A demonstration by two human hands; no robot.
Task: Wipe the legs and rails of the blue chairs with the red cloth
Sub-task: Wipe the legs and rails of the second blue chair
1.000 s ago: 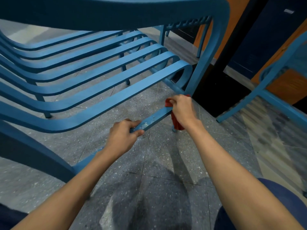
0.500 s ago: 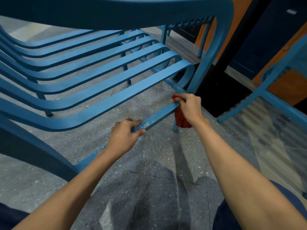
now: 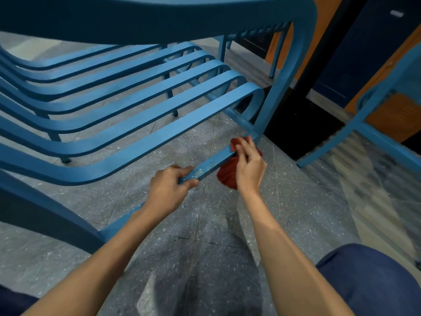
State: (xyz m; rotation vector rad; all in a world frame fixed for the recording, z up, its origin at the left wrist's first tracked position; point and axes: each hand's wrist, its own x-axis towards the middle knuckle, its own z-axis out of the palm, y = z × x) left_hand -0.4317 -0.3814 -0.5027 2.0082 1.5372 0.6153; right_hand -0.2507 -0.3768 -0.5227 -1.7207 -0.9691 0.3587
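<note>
Red cloth [image 3: 227,176] bunched against the far end of a blue chair's [image 3: 136,124] low rail [image 3: 211,163], pinched by thumb and fingers of the right grip [image 3: 249,165], mostly hanging beneath the palm. Nearer along the same rail, left grip [image 3: 168,190] curled round it, above speckled grey floor [image 3: 205,258].

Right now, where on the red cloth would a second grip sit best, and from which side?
Probably the bunched lower lobe of the red cloth, reached from below on the near side. It hangs free under the rail, while the right hand covers its upper part and the left hand grips the rail closer in.
</note>
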